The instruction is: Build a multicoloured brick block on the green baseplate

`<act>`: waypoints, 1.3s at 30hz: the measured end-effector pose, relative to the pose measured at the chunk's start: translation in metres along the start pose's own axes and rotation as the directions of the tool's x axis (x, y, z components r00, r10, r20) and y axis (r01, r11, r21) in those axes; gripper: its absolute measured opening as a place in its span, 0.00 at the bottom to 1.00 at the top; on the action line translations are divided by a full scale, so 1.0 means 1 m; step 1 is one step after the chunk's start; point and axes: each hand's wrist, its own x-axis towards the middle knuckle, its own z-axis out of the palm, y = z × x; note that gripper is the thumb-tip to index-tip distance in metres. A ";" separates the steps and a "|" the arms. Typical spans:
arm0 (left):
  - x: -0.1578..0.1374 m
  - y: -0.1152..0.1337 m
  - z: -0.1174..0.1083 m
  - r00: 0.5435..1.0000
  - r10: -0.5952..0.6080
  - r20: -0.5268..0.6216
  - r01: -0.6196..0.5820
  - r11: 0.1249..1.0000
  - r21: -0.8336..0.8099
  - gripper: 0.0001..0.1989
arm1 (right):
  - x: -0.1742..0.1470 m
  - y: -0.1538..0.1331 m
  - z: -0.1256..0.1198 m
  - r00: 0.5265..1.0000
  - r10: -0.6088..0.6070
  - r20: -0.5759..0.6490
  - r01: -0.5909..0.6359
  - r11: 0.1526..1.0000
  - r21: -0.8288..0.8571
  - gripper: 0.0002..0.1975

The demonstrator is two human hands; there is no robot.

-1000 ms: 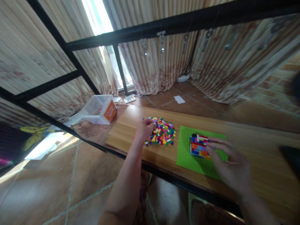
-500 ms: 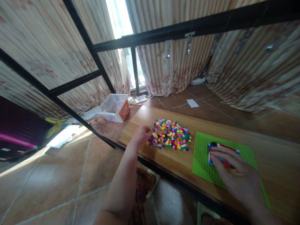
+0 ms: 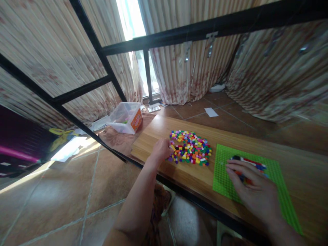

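Note:
My left hand (image 3: 162, 149) is at the left edge of a pile of small coloured toy bricks (image 3: 193, 148). Its fingers are curled together, and anything between them is hidden. On the right, my right hand (image 3: 256, 191) is over a green studded baseplate (image 3: 224, 184), thumb and fingertips drawn together. Whether they pinch a brick cannot be made out. Beneath that hand, a low brick build (image 3: 260, 166) with black, white, red and blue parts sits on the baseplate, partly covered by the fingers.
The wooden table (image 3: 151, 131) carries the pile and baseplate. A clear plastic box (image 3: 123, 118) with an orange label stands beyond its left end. Black metal bars (image 3: 166, 42) cross in front of striped curtains (image 3: 174, 75). Paper (image 3: 211, 112) lies on the tiled floor.
My left hand has shifted right, closer against the brick pile. My right fingertips have moved slightly left over the build. The view has shifted slightly.

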 end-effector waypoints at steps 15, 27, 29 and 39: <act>0.009 0.009 0.008 0.973 0.218 -0.079 -0.232 0.888 -0.398 0.03 | -0.001 -0.002 -0.009 0.999 0.020 -0.037 -0.018 0.999 0.038 0.05; -0.027 0.093 0.045 0.739 0.672 0.056 -0.383 0.486 -0.785 0.06 | 0.009 -0.024 -0.005 0.975 0.216 0.057 -0.223 0.956 0.189 0.09; -0.033 0.103 0.048 0.719 0.692 0.065 -0.357 0.448 -0.820 0.07 | 0.011 -0.022 -0.006 0.958 0.273 0.091 -0.287 0.928 0.237 0.08; -0.032 0.125 0.054 0.776 0.623 0.103 -0.158 0.349 -0.924 0.14 | 0.011 -0.014 -0.016 0.898 0.431 0.087 -0.410 0.748 0.522 0.07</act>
